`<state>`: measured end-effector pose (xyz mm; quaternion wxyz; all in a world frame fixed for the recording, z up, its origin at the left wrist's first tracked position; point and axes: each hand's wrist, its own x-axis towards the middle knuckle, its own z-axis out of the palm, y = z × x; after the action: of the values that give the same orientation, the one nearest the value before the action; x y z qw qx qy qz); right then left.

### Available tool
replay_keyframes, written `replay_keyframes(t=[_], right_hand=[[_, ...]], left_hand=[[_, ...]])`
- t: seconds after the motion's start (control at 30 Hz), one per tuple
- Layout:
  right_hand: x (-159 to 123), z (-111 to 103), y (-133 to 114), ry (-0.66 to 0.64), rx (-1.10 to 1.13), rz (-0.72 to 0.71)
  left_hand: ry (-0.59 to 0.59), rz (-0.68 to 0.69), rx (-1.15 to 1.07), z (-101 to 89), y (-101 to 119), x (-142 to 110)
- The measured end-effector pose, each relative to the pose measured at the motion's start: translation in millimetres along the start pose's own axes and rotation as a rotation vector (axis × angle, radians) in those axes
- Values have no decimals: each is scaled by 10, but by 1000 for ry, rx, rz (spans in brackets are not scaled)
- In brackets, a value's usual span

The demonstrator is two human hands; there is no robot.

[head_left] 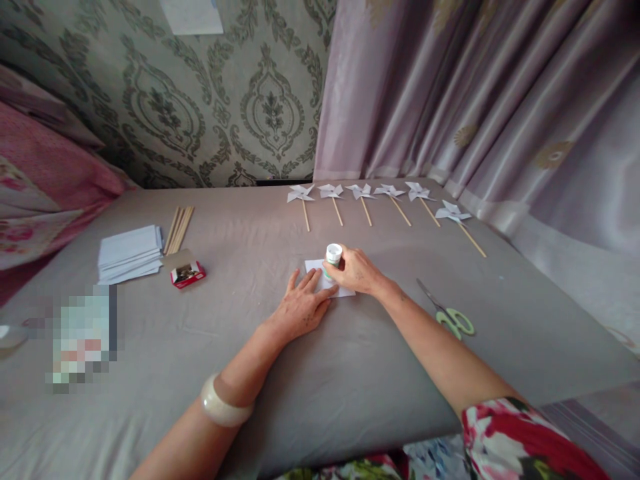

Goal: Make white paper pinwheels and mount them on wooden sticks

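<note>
My left hand (pixel 301 305) lies flat with its fingers spread on a small white paper square (pixel 316 267) in the middle of the grey cloth-covered surface. My right hand (pixel 356 270) is closed round a small green glue stick with a white end (pixel 333 255), held upright with its lower end on the paper. A pale bangle sits on my left wrist.
Several white paper pinwheels on wooden sticks (pixel 363 193) lie in a row at the back. Green-handled scissors (pixel 451 317) lie to the right. At the left are a stack of white paper (pixel 130 253), wooden sticks (pixel 179 228) and a small red box (pixel 188 274).
</note>
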<state>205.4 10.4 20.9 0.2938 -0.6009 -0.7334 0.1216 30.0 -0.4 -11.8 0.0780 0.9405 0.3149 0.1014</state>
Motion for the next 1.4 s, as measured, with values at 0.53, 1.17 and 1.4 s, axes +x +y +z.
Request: replay_keyframes(t=[0.53,1.17,1.4], right_hand=[[-129,-394,23,399,1459,360],[-270,-409,-133,36,1199,460],[-366,-594,178,368,887,505]], left_hand=[[432,-107,-160,-153,29,20],[720,-160,-881,-694,349,616],[864,-386,-683,-822,-163,134]])
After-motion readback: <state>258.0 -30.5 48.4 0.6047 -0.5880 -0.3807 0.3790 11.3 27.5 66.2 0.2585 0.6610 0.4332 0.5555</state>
